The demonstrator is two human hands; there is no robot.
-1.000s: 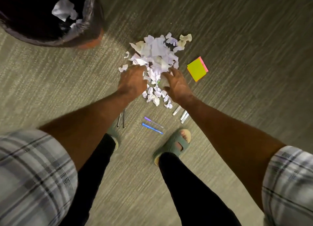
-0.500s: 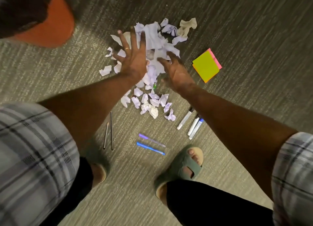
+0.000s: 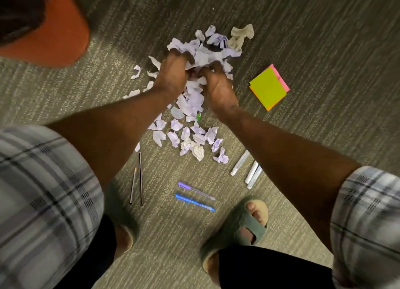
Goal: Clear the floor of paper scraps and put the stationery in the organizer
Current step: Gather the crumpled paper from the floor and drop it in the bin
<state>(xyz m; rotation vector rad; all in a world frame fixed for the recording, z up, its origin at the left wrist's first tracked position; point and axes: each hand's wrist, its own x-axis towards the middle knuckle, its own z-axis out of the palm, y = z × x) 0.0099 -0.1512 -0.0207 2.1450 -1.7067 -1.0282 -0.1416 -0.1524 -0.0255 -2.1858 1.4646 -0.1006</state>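
A heap of crumpled white paper scraps (image 3: 195,135) lies on the carpet in front of me. My left hand (image 3: 173,74) and my right hand (image 3: 218,87) meet over the far part of the heap, fingers curled round a bunch of scraps (image 3: 203,54). A stack of sticky notes (image 3: 268,88), yellow-green on top with pink and orange below, lies to the right. Nearer me lie two pencils (image 3: 137,180), a purple pen (image 3: 195,190), a blue pen (image 3: 194,202) and three white markers (image 3: 249,169).
An orange bin (image 3: 54,39) with a black liner stands at the upper left. My feet in green slippers (image 3: 238,226) stand just behind the pens. A small green bit (image 3: 198,115) lies among the scraps. Grey carpet (image 3: 324,39) surrounds everything.
Both hands were spread flat over the heap half a second ago; now their fingers have curled in and gathered a bunch of scraps between them.
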